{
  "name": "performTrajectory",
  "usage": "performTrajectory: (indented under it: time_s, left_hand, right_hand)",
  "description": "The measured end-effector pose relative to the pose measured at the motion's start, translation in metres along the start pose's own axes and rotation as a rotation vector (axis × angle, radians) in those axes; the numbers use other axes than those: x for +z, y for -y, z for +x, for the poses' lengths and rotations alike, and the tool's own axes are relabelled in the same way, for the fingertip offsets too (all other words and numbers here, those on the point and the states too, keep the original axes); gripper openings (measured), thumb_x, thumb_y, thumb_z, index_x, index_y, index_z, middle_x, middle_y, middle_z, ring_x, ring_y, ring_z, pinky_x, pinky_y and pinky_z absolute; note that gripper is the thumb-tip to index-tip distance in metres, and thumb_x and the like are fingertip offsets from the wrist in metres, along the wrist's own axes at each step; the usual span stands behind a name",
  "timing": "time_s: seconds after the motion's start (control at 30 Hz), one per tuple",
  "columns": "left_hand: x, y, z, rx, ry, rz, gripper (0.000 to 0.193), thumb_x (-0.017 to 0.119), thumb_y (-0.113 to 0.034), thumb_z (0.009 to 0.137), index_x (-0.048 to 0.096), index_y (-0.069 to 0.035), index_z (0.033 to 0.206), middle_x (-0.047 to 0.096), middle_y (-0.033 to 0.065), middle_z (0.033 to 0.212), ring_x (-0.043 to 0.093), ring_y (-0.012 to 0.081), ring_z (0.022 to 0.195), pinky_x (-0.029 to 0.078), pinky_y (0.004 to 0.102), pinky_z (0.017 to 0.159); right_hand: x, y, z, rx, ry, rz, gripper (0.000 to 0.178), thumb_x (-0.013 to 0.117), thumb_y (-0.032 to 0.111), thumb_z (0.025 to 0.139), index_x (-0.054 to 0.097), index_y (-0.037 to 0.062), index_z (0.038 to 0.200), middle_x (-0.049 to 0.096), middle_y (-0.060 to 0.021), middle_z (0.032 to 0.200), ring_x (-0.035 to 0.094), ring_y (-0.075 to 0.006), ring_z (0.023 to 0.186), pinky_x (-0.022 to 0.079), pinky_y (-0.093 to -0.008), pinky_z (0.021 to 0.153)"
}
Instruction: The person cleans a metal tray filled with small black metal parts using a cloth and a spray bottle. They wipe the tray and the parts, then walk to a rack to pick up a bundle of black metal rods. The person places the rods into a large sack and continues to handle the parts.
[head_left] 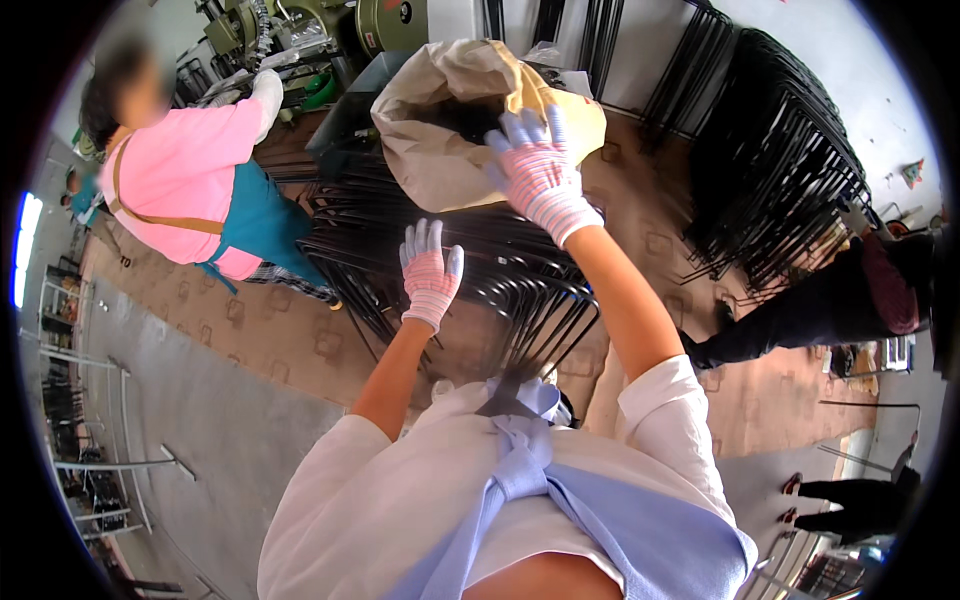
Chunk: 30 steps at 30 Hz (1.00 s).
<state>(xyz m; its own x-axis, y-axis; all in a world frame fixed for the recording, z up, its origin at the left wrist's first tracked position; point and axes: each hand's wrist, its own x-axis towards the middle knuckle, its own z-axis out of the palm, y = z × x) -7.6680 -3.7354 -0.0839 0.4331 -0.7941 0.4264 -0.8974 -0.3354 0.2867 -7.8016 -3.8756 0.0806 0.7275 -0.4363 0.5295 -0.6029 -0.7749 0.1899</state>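
Both of my hands wear striped pink-and-white gloves with greyish fingertips. My right hand (542, 178) is at the near right side of a large open paper sack (425, 165), its fingers stretched and spread over the sack's rim. The sack's mouth gapes, and its inside is dark, so I cannot make out the contents. Lower and to the left, my left hand (431, 277) is open with fingers apart, just over or against a stack of bent black metal tube frames (500, 265). The sack rests at the far side of that stack.
A co-worker in a pink top (180, 180) stands at the left, beside green machinery (385, 25). Many black frames (770, 150) lean against the wall at right. Another person's dark-clothed leg (790, 315) reaches in from the right. Brown patterned sheeting (240, 325) covers part of the floor.
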Motion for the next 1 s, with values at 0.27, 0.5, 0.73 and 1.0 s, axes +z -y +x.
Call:
performTrajectory:
  time_s: [0.27, 0.5, 0.73, 1.0]
  left_hand:
    - [0.012, -0.01, -0.006, -0.063, 0.099, 0.124, 0.055, 0.055, -0.033, 0.078, 0.039, -0.015, 0.128, 0.031, 0.0108, 0.136, 0.025, 0.0369, 0.126, 0.021, 0.0466, 0.104]
    - [0.021, 0.018, 0.048, 0.06, -0.135, -0.034, 0.02, 0.056, -0.023, 0.076, 0.061, -0.009, 0.089, 0.056, 0.0112, 0.11, 0.039, 0.032, 0.119, 0.025, 0.0475, 0.101]
    - [0.01, 0.004, 0.057, 0.108, -0.11, -0.061, 0.03, 0.053, -0.022, 0.078, 0.054, -0.005, 0.103, 0.05, 0.0196, 0.115, 0.043, 0.0363, 0.114, 0.025, 0.0525, 0.1]
    - [-0.013, 0.015, 0.071, 0.036, 0.109, -0.2, 0.025, 0.059, -0.018, 0.074, 0.053, -0.005, 0.094, 0.052, 0.0167, 0.11, 0.042, 0.0339, 0.115, 0.027, 0.0469, 0.099]
  right_hand:
    - [0.089, -0.053, -0.058, 0.27, 0.402, 0.25, 0.038, 0.04, 0.035, 0.085, 0.054, 0.0104, 0.11, 0.047, -0.0079, 0.123, 0.045, -0.0274, 0.111, 0.03, -0.0453, 0.093]
    - [0.051, -0.019, 0.053, -0.12, -0.029, 0.23, 0.012, 0.056, 0.018, 0.071, 0.062, 0.0079, 0.072, 0.062, -0.0088, 0.076, 0.056, -0.0237, 0.085, 0.045, -0.0342, 0.071]
    - [0.181, -0.04, 0.122, 0.235, 0.588, 0.316, 0.021, 0.05, 0.013, 0.077, 0.061, 0.0044, 0.093, 0.059, -0.0196, 0.1, 0.059, -0.0327, 0.092, 0.049, -0.0416, 0.077]
    - [0.281, -0.049, 0.099, 0.203, 0.367, 0.062, 0.017, 0.048, 0.008, 0.08, 0.061, 0.0053, 0.091, 0.057, -0.0204, 0.097, 0.058, -0.0321, 0.089, 0.048, -0.0415, 0.074]
